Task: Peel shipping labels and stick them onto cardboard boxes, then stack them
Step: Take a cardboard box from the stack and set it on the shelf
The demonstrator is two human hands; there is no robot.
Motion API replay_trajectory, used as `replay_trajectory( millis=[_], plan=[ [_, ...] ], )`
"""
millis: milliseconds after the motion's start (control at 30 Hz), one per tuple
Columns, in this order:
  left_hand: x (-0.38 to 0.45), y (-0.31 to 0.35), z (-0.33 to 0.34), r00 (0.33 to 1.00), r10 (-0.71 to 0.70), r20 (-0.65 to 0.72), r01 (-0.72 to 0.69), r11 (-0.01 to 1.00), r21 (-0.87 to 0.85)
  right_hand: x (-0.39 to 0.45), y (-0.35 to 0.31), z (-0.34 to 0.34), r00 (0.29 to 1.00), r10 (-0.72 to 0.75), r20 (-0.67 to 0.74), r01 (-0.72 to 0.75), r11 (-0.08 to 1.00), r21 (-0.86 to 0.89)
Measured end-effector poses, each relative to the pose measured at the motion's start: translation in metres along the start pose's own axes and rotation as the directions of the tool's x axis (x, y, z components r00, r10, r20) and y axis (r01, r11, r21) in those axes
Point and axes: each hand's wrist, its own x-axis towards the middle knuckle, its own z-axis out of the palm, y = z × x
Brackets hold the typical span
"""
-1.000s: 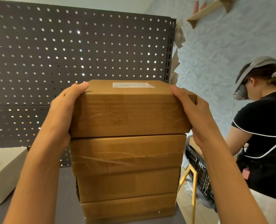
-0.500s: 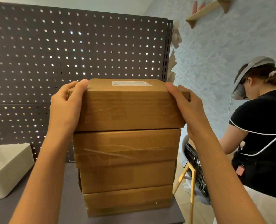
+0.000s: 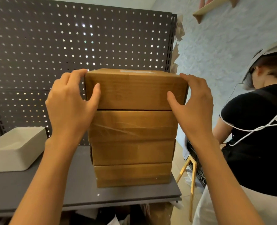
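Grey pegboard (image 3: 53,46) backs the dark table (image 3: 37,184) where the stacking step is in hand. The left hand (image 3: 69,104) and right hand (image 3: 193,104) are spread wide, loosely cupping the two near corners of the top box (image 3: 134,91), which sits on three more boxes (image 3: 132,143). Next, judging by this, comes squaring it up and letting go. A white label (image 3: 137,71) lies on its lid, its writing too foreshortened to read.
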Motion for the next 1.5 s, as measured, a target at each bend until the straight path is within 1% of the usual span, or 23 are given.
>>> replay_trajectory(
  millis=[133, 300, 367, 467, 633, 733, 833, 1000, 1100, 1233, 1333, 1500],
  plan=[
    [-0.031, -0.009, -0.016, 0.999, 0.033, 0.006, -0.033, 0.994, 0.106, -0.036, -0.002, 0.004, 0.993, -0.113, 0.013, 0.114, 0.985, -0.129],
    [-0.073, -0.031, -0.041, 0.996, 0.040, 0.077, -0.055, 0.977, 0.205, -0.087, -0.004, 0.012, 0.977, -0.174, 0.121, 0.197, 0.955, -0.221],
    [-0.090, -0.041, -0.053, 0.993, 0.029, 0.113, -0.055, 0.971, 0.233, -0.107, -0.008, 0.016, 0.967, -0.189, 0.173, 0.226, 0.949, -0.221],
    [-0.109, -0.054, -0.076, 0.989, -0.031, 0.141, -0.009, 0.960, 0.280, -0.132, -0.022, 0.024, 0.944, -0.229, 0.237, 0.278, 0.940, -0.198],
    [-0.124, -0.085, -0.122, 0.985, -0.049, 0.166, -0.017, 0.927, 0.375, -0.158, -0.067, 0.045, 0.900, -0.303, 0.313, 0.346, 0.934, -0.090],
    [-0.124, -0.110, -0.153, 0.987, -0.071, 0.143, 0.001, 0.899, 0.439, -0.170, -0.101, 0.066, 0.882, -0.355, 0.311, 0.382, 0.924, -0.029],
    [-0.122, -0.138, -0.187, 0.993, -0.080, 0.087, 0.027, 0.868, 0.495, -0.183, -0.139, 0.089, 0.865, -0.407, 0.294, 0.413, 0.910, 0.045],
    [-0.119, -0.200, -0.249, 0.994, -0.109, 0.020, 0.077, 0.810, 0.581, -0.208, -0.218, 0.135, 0.823, -0.492, 0.282, 0.465, 0.870, 0.162],
    [-0.114, -0.243, -0.291, 0.991, -0.136, 0.008, 0.099, 0.764, 0.637, -0.228, -0.275, 0.167, 0.807, -0.522, 0.274, 0.468, 0.850, 0.241],
    [-0.110, -0.299, -0.350, 0.984, -0.172, -0.047, 0.157, 0.712, 0.684, -0.256, -0.352, 0.210, 0.779, -0.571, 0.259, 0.476, 0.807, 0.349],
    [-0.108, -0.339, -0.389, 0.980, -0.192, -0.059, 0.176, 0.676, 0.716, -0.278, -0.407, 0.239, 0.762, -0.593, 0.262, 0.468, 0.783, 0.410],
    [-0.104, -0.400, -0.443, 0.972, -0.222, -0.080, 0.198, 0.585, 0.787, -0.313, -0.485, 0.280, 0.735, -0.628, 0.255, 0.454, 0.735, 0.503]
  ],
)
